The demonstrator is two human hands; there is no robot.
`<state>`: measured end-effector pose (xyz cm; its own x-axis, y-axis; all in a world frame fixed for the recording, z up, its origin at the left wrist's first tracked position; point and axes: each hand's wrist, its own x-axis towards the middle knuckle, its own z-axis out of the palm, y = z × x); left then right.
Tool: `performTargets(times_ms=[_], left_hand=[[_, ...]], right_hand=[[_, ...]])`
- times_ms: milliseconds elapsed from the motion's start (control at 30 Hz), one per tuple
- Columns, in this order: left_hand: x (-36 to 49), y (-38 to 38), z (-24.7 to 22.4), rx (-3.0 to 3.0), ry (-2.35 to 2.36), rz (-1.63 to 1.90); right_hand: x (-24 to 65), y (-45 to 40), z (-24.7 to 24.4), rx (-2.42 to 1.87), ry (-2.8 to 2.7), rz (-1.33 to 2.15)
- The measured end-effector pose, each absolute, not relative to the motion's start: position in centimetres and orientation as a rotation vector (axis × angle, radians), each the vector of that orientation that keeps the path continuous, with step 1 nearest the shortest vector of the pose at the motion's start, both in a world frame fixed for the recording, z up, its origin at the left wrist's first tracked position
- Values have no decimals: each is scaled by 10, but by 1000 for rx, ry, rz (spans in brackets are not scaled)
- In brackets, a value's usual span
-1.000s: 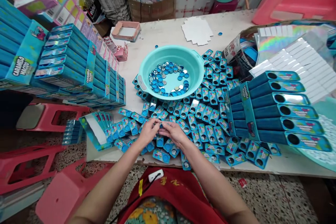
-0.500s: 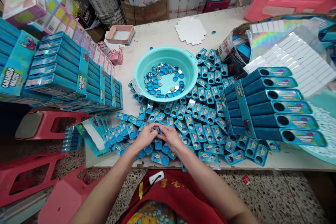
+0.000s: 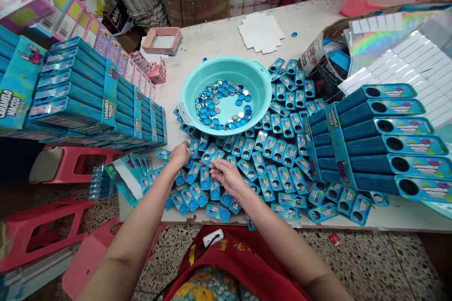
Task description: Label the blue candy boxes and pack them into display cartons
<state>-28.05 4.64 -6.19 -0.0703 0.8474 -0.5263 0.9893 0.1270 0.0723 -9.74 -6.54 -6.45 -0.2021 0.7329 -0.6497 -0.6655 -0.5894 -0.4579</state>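
My left hand [image 3: 181,154] reaches out to the left, its fingertips closed on the edge of a small blue tin [image 3: 194,146] below the basin. My right hand [image 3: 225,173] hovers over the tins at the middle, fingers loosely bent and a little apart, with nothing visible in them. Around both hands lie many printed blue tins [image 3: 274,176], each with a round recess at one end. Several near my left hand, such as one tin [image 3: 198,194], show a blue disc in that recess.
A turquoise basin [image 3: 189,80] holding blue and silver round caps [image 3: 212,110] stands on the tins. Bundled long blue boxes [image 3: 367,146] rest at right; stacked blue boxes [image 3: 88,94] rise at left. White card [image 3: 261,33] lies behind. A red stool [image 3: 63,164] stands below left.
My hands have come apart from the small blue item between them. The left hand moved left and up to a tin; the right hand stayed near the middle. The view shifted slightly.
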Motion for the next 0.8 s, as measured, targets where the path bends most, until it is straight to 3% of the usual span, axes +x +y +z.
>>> performTargets(times_ms=[267,533,667,800], left_hand=[[-275,43,-49,1781,1979,-527],[-236,54,-37,2039,1907,3],[-214,22,-23,1984,1480,240],[-202,-33,-18,1885,1126,264]], right_hand=[[-85,-73,-58,-1174,-81,1850],[-58,-92,-54,-1109,10,1818],[-59,-98,-53,-1013,73,1824],[-69,-97,-52,-940,26,1785]])
